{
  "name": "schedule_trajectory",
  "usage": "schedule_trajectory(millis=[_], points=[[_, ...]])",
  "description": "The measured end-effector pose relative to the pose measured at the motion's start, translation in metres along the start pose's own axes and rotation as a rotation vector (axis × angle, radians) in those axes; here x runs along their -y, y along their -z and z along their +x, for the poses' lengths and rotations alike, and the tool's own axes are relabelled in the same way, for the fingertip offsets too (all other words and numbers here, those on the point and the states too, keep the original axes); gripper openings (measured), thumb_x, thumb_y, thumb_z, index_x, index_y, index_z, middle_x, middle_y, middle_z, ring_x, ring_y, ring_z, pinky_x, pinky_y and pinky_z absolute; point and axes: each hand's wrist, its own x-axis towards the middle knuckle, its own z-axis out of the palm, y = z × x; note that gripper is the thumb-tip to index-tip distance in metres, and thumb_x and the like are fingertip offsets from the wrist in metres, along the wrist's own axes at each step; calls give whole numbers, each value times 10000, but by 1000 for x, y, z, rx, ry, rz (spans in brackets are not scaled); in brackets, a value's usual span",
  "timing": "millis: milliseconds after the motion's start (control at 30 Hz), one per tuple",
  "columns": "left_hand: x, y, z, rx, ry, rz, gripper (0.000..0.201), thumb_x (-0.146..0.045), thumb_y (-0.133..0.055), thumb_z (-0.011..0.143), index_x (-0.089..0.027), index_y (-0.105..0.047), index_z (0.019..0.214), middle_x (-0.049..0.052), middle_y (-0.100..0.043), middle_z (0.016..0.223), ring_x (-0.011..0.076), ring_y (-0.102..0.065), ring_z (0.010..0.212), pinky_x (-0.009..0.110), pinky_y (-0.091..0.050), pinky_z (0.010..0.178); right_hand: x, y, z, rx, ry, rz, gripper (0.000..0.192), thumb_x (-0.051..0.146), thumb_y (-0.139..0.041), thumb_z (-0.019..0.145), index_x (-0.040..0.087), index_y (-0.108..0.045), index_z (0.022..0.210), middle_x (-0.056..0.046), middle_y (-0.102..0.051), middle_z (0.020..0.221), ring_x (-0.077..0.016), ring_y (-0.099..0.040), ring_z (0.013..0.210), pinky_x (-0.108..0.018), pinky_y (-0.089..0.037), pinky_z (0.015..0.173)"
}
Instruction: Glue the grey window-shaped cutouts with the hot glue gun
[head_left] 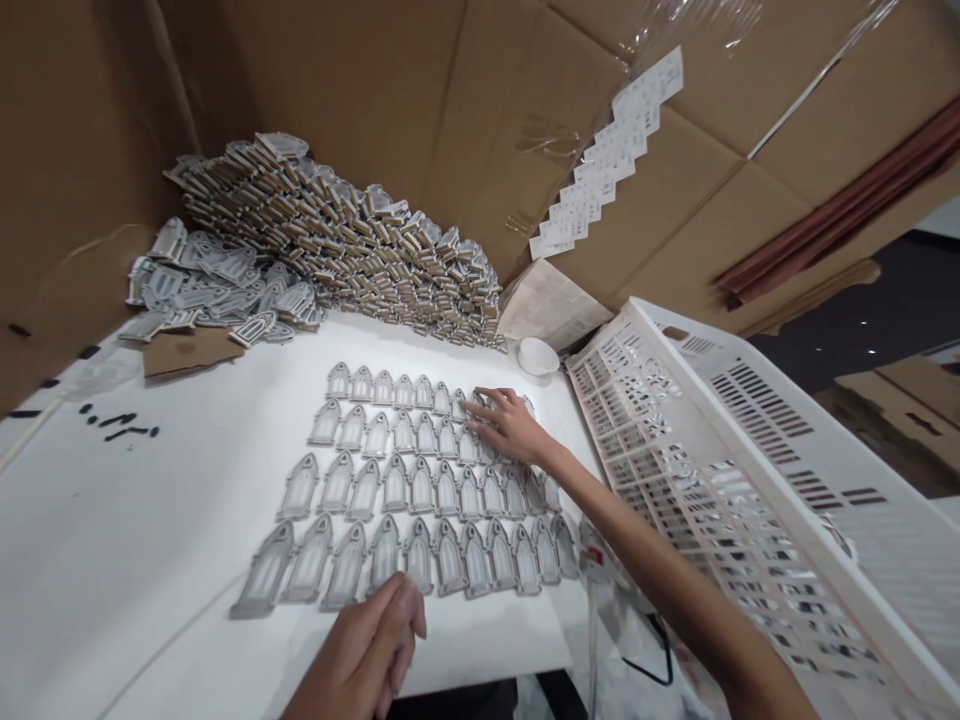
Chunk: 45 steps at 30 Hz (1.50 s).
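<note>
Pieces: arch-shaped cutouts (420,490) lie in rows on your white board (150,560).
Hands: your right hand (510,425) rests spread-fingered on them; left hand (367,650) loose, empty.
Room: cardboard walls (420,90).
Unclear: heap (337,240) at back blurs.

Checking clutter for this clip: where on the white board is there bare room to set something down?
The widest bare patch is the white board left of the rows of arch-shaped pieces, below the loose pile and cardboard scrap. A narrow strip runs between the rows and the stacked pieces. Crowded: under the right hand, near the small white bowl and crate. The left hand covers the near edge.

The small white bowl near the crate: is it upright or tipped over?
Upright: the bowl sits on the table with its open rim facing up. Contents cannot be told.
</note>
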Motion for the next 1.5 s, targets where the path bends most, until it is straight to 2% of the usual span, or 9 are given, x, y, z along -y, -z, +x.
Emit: schedule_trajectory(millis=[367, 467, 567, 667, 800, 900, 1033, 1200, 1500], points=[[-3, -2, 3, -39, -42, -34, 612, -772, -330, 1059, -236, -572, 888, -90, -422, 561, 113, -390, 486, 255, -383, 586, 18, 19, 2, -7, -16, 124, 416, 425, -600, 1103, 255, -735, 1459, -200, -550, 1601, -422, -501, 1381, -654, -431, 1159], [-14, -5, 1, -122, 13, -126, 628, -836, -403, 1001, -243, -549, 856, -89, -375, 597, 117, -337, 524, 239, -307, 528, 48, 42, -3, -41, -20, 226, 462, 429, -580, 1118, 180, -686, 1492, -231, -596, 1536, -402, -529, 1388, -649, -430, 1180], [-23, -7, -5, -158, 37, -192, 632, -862, -484, 950, -242, -595, 896, -74, -414, 643, 128, -353, 558, 245, -332, 534, 97, 71, -21, 13, 56, 388, 414, 482, -555, 1138, 256, -687, 1459, -103, -733, 1373, -238, -706, 1185, -391, -600, 1006], [-26, -11, -16, -207, 24, -178, 672, -848, -551, 919, -239, -687, 1168, -44, -511, 703, 166, -453, 613, 282, -438, 601, 146, 92, -44, 192, 130, 744, 365, 458, -660, 1091, 276, -733, 1400, -50, -805, 1210, -182, -761, 995, -264, -600, 777], [-21, -18, -28, -310, 6, -113, 739, -785, -611, 920, -249, -630, 1429, 37, -642, 895, 248, -598, 822, 324, -510, 717, 180, 93, -64, 230, 66, 968, 282, 449, -812, 975, 239, -844, 1161, -40, -822, 971, -166, -743, 793, -244, -536, 660], [-20, -17, -27, -251, -53, -66, 649, -767, -574, 959, -253, -657, 1346, 22, -602, 869, 237, -569, 799, 315, -489, 703, 174, 83, -60, 257, -5, 1091, 357, 542, -750, 1009, 210, -852, 1091, -34, -795, 830, -168, -739, 717, -252, -524, 614], [-23, -7, -20, -83, -114, -14, 615, -799, -382, 1024, -266, -625, 1213, -66, -391, 710, 172, -370, 613, 290, -388, 592, 132, 76, -24, 135, -97, 740, 378, 509, -698, 1047, 213, -803, 1257, -37, -818, 924, -166, -722, 715, -270, -544, 627], [-10, 7, -15, -103, -111, -69, 573, -810, -374, 1023, -278, -562, 1122, -72, -362, 731, 158, -336, 634, 275, -359, 592, 71, 60, 36, 37, -243, 413, 285, 264, -690, 1051, 187, -751, 1319, -88, -789, 1134, -232, -726, 992, -444, -554, 1000], [17, 18, -9, -88, -118, -116, 554, -786, -329, 1046, -267, -520, 1076, -85, -343, 705, 142, -281, 590, 277, -290, 545, 44, 23, 58, 163, -246, 242, 279, 385, -690, 1081, 202, -718, 1290, -89, -726, 1302, -251, -720, 1136, -480, -603, 1016]])
